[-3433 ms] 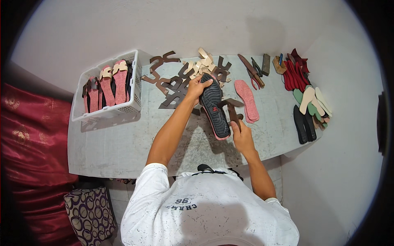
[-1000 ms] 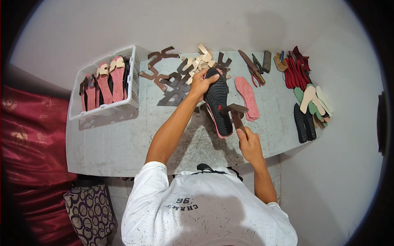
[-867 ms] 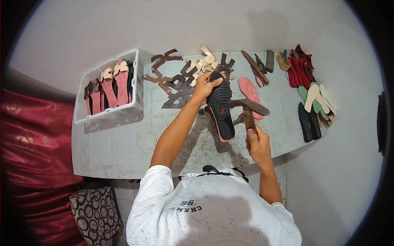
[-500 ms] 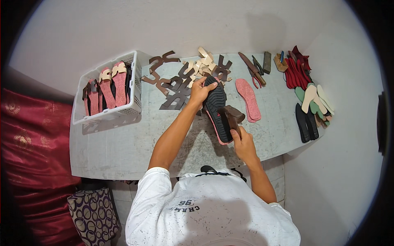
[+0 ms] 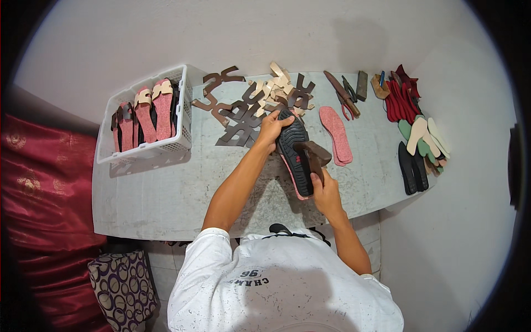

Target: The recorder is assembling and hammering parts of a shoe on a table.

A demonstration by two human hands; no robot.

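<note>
My left hand (image 5: 272,130) grips the upper end of a sandal (image 5: 292,145), its thumb lying on the black ridged sole. The sandal is turned sole up, and a pink edge shows along its left side and lower end. In my right hand (image 5: 327,195) is a hammer (image 5: 317,152), held by its wooden handle. The hammer's dark head lies over the right side of the sole; whether it touches cannot be made out. Just right of the sandal, pink insoles (image 5: 336,135) lie stacked on the table.
A white basket (image 5: 187,122) at the left holds several pink sandals. Brown strap pieces (image 5: 239,134) and cream ones (image 5: 276,83) are heaped behind my hands. A knife (image 5: 338,88), pliers (image 5: 349,105), red straps (image 5: 395,102) and black soles (image 5: 409,171) lie on the right of the table (image 5: 149,205).
The sandal and both hands have shifted very slightly downward. The hammer stays over the sole, and both grips are unchanged.
</note>
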